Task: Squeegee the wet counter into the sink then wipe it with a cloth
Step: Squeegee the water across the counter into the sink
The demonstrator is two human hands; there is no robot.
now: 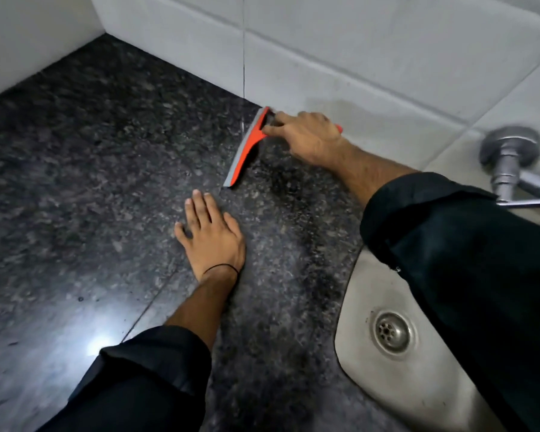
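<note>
An orange squeegee (247,151) with a grey rubber blade lies edge-down on the dark speckled granite counter (91,169), its far end against the tiled wall. My right hand (306,137) grips its handle, whose orange tip shows past the wrist. My left hand (211,235) rests flat on the counter with fingers spread, just in front of the blade's near end. The steel sink (371,285) with its round drain (391,333) lies to the right, partly under my right sleeve. No cloth is in view.
White tiled walls (340,48) close off the counter at the back and left. A chrome tap (508,157) juts from the wall at the right, above the sink. A seam runs across the counter toward the near left, where light glares.
</note>
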